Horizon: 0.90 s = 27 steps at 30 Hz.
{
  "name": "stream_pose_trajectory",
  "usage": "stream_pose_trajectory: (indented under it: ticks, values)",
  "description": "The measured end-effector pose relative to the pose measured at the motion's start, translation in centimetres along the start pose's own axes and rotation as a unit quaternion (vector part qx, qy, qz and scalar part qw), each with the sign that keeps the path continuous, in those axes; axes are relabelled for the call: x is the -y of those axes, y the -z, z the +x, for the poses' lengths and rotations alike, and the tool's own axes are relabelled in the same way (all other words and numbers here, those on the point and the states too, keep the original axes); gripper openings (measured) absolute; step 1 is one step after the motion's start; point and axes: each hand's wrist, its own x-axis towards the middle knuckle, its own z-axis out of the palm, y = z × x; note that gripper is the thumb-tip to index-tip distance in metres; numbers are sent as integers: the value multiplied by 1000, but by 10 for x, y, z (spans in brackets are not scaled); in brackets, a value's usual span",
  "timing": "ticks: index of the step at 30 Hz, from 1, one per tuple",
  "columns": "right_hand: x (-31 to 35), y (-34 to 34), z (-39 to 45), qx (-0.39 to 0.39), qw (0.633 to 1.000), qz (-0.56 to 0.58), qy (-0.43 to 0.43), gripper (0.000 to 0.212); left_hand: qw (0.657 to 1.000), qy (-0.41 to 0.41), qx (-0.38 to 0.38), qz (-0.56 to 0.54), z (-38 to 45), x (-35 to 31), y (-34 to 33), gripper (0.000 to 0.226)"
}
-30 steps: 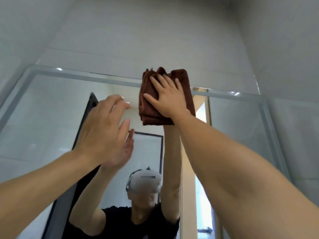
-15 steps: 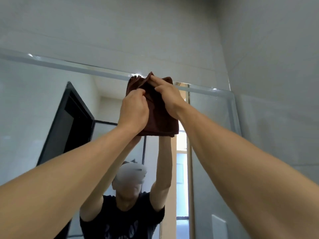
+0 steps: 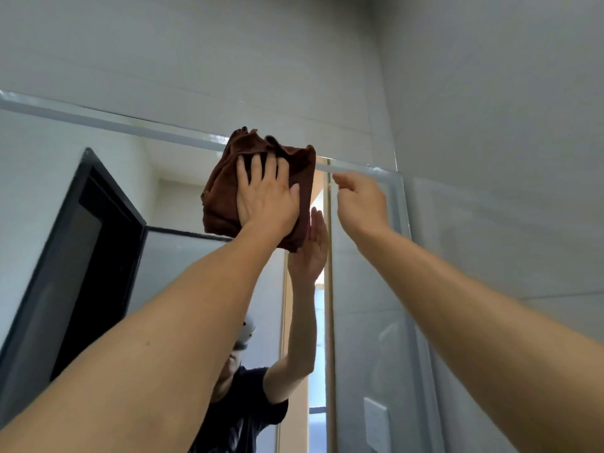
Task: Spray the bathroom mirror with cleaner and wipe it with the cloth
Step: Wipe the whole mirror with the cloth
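Note:
A bunched brown cloth (image 3: 225, 188) lies flat against the mirror (image 3: 49, 178) just under its top edge. My left hand (image 3: 266, 199) presses on the cloth with fingers spread, pinning it to the glass. To the right of the cloth my right hand (image 3: 361, 199) hovers near the mirror's top right corner, fingers loose and holding nothing. No spray bottle is in view.
Grey tiled wall rises above the mirror and a side wall (image 3: 506, 158) meets it at the right edge. The glass reflects a dark door frame (image 3: 94, 243), a lit doorway and a person in a black shirt with raised arms.
The cloth passed from my right hand to my left. The right hand let go and drew off to the right; the left now presses the cloth flat.

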Motion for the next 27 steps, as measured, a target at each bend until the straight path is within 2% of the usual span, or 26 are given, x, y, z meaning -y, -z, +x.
stream_pose_trajectory:
  ticks: [4, 8, 10, 12, 17, 19, 27]
  values:
    - [-28, 28, -25, -5, 996, -78, -43, 53, 997, -72, 28, -14, 1, -35, -7, 62]
    - [-43, 60, -36, -16, 989, -134, -55, 52, 962, -264, 70, -7, -22, -63, -19, 62]
    - [-42, 69, -39, 0, 984, -175, -47, 49, 942, -324, 85, 8, -15, -69, -21, 62]
    - [-39, 75, -40, 34, 974, -221, -36, 43, 938, -333, 89, 21, 3, -80, -22, 63]
    - [-33, 86, -40, 101, 955, -280, -15, 41, 963, -246, 106, 1, 36, -127, -28, 66]
    - [-34, 91, -41, 111, 949, -296, -10, 41, 964, -241, 112, -13, 41, -148, -31, 66]
    - [-43, 101, -39, 30, 954, -298, -14, 34, 944, -305, 123, -36, 10, -161, -28, 66]
